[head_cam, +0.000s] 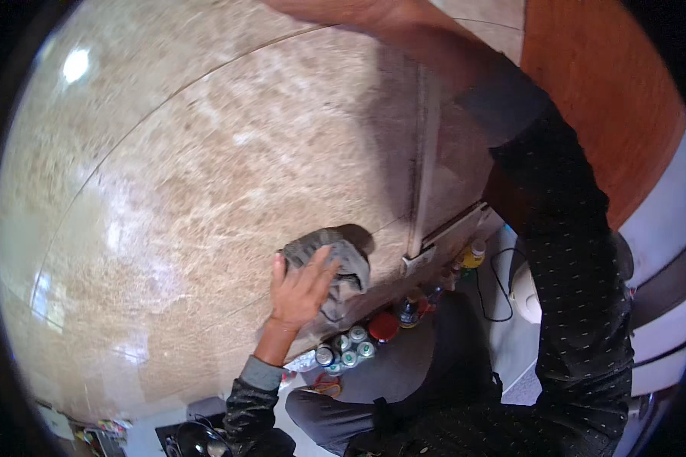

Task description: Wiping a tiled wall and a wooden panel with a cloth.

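A crumpled grey cloth [343,260] lies against the glossy beige marble-patterned tile wall [194,188], low down near its bottom edge. My left hand [303,288] presses flat on the cloth with its fingers spread, pinning it to the tiles. My right arm reaches across the top of the view. Only part of my right hand [337,8] shows there, cut off by the top edge and blurred, so its fingers and anything in them are hidden.
Along the wall's foot stand a pack of drink cans [349,351], a red-lidded jar [383,327], a dark bottle [410,311] and a yellow bottle [473,256]. Pale trunking [426,160] runs up the tiles. A black cable [494,319] loops nearby. A reddish-brown panel [600,103] is at right.
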